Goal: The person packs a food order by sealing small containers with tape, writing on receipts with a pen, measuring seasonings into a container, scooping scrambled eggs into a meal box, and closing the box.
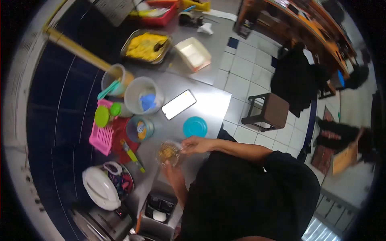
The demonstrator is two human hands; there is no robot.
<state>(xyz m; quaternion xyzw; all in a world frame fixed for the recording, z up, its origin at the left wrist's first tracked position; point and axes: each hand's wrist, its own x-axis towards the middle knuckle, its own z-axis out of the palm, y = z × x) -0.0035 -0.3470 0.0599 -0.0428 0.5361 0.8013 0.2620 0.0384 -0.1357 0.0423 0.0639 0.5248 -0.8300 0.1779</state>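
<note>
Crumbly brownish-yellow food (168, 152) fills a clear plastic container or bag (159, 158) above the steel counter. My left hand (171, 168) is closed on its near side, holding it. My right hand (196, 144) is at the opposite edge with its fingers pinched together; what they grip is blurred and I cannot make it out. Just beyond my right hand lies a round turquoise lid (195, 127). A phone (179, 104) with a bright white screen rests on the counter farther off.
Around the counter stand a blue-tinted tub (140, 129), a white bucket (143, 96), a pink basket (101, 135), a green-handled tool (133, 156), a rice cooker (100, 188) and a tray of yellow food (145, 47). A brown stool (271, 110) and other people (295, 80) are behind.
</note>
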